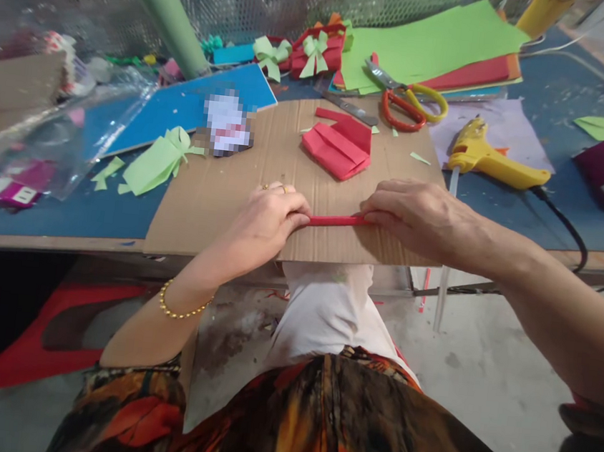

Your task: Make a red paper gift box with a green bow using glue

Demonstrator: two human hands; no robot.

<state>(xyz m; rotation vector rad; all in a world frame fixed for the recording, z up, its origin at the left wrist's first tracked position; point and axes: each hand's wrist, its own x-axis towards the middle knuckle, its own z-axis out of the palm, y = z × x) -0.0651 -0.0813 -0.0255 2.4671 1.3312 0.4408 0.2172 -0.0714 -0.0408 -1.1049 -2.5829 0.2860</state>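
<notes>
A narrow red paper strip (336, 220), folded or rolled tight, stretches between my two hands just above the near part of a cardboard sheet (253, 178). Its left end is pinched by my left hand (275, 219), which wears rings. My right hand (416, 213) pinches the other end, fingers pressed together. Beyond them on the cardboard lies a folded red paper piece (337, 147) with a raised flap. Scissors (407, 97) with red and yellow handles rest at the cardboard's far edge, beside a grey blade (352, 107).
A yellow glue gun (493, 156) lies at right, its glue stick (445, 270) jutting past the table edge and its cord hanging. Green paper sheets (434, 46) are stacked behind. Left are a phone-like object (228, 125), a green paper piece (158, 160) and a clear plastic bag (74, 137).
</notes>
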